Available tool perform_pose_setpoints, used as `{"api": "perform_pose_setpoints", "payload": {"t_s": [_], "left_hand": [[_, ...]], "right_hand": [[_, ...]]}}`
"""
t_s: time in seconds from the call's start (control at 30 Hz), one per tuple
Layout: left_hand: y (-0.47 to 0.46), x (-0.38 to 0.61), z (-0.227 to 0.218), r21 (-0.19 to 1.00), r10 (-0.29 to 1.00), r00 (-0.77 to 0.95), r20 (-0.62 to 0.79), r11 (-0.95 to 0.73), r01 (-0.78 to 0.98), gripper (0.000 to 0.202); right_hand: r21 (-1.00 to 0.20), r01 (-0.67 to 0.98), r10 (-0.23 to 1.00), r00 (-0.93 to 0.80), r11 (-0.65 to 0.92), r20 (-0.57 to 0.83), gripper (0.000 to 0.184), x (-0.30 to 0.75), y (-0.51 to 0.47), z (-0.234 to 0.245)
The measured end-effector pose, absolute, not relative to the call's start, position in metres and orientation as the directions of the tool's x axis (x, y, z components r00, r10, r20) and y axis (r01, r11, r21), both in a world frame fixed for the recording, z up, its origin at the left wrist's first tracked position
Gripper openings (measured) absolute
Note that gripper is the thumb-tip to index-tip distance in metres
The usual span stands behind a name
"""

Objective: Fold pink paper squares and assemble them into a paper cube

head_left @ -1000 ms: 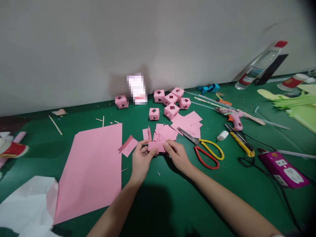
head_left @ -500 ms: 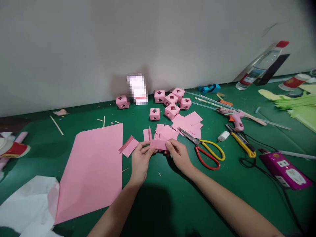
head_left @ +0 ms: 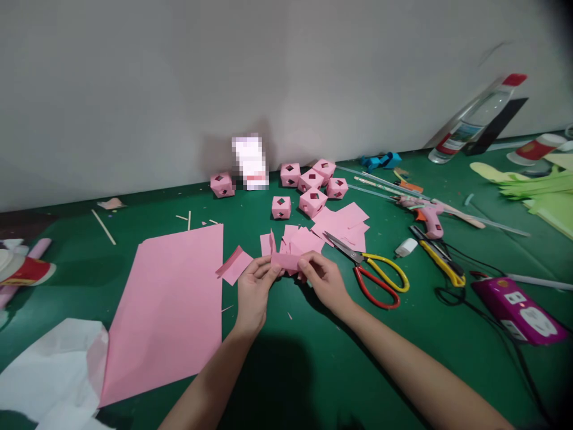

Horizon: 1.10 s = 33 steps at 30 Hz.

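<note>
A small pink paper strip [head_left: 287, 261] is pinched at both ends, by my left hand [head_left: 258, 289] and my right hand [head_left: 326, 282]. Behind it lies a heap of cut pink paper pieces [head_left: 307, 240], partly hidden by the strip and fingers. Beside my left hand rests a folded pink piece [head_left: 236, 266]. Scissors [head_left: 358, 257] with one red and one yellow handle lie to the right of the heap, blades partly open. Farther back stand several pink paper cubes [head_left: 312, 202] with diamond-shaped holes.
Large pink sheets [head_left: 172, 316] lie on the green table at left. To the right are a pink glue gun [head_left: 430, 216], a yellow cutter [head_left: 441, 260], a purple power strip [head_left: 517, 310] with cable and a bottle [head_left: 474, 122]. A blurred-out bright screen [head_left: 249, 161] leans against the wall.
My right hand has shifted very slightly left along the pink paper strip, which looks a little more bowed. Both hands keep hold of it.
</note>
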State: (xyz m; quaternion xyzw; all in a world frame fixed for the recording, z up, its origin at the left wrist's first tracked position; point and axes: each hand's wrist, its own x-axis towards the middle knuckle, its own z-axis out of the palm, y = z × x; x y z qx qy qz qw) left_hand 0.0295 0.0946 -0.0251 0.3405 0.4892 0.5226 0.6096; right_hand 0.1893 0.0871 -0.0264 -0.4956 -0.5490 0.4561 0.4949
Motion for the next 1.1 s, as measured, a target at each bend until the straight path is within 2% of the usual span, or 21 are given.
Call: {"api": "perform_pose_setpoints", "payload": {"t_s": [0.13,0.3,0.47,0.57,0.73,0.93,1.0,1.1], "left_hand": [[0.094,0.029,-0.024,0.929,0.972,0.01,-0.237,0.229,-0.291,0.041],[0.092,0.033,-0.023,0.955,0.973,0.001,-0.231,0.227,-0.189,0.034],[0.09,0.037,-0.025,0.989,0.989,0.039,-0.141,0.143,-0.044,0.024],[0.09,0.036,-0.024,0.996,0.995,0.073,-0.065,0.059,0.073,0.021],[0.09,0.032,-0.027,0.97,0.996,0.085,0.016,-0.036,0.239,0.021],[0.086,0.037,-0.026,0.891,0.993,0.045,0.112,-0.12,0.439,0.017],[0.086,0.038,-0.025,0.893,0.992,0.028,0.121,-0.121,0.433,0.015],[0.089,0.036,-0.024,0.95,0.998,-0.056,0.039,-0.019,0.311,0.015]], "right_hand": [[-0.996,0.05,0.997,-0.049,0.068,0.065,0.025,0.188,0.089,-0.03],[-0.993,0.078,0.996,0.025,0.087,0.089,0.02,0.187,0.089,-0.032],[-0.971,0.212,0.988,0.082,0.11,0.13,0.017,0.187,0.087,-0.03],[-0.965,0.217,0.986,0.049,0.144,0.159,0.015,0.186,0.085,-0.027],[-0.954,0.232,0.979,0.027,0.192,0.203,0.013,0.186,0.084,-0.025],[-0.884,0.37,0.948,0.026,0.285,0.317,0.01,0.184,0.081,-0.026],[-0.875,0.376,0.942,0.015,0.306,0.336,0.01,0.185,0.079,-0.026],[-0.893,0.355,0.942,0.082,0.277,0.325,0.012,0.188,0.079,-0.028]]}}
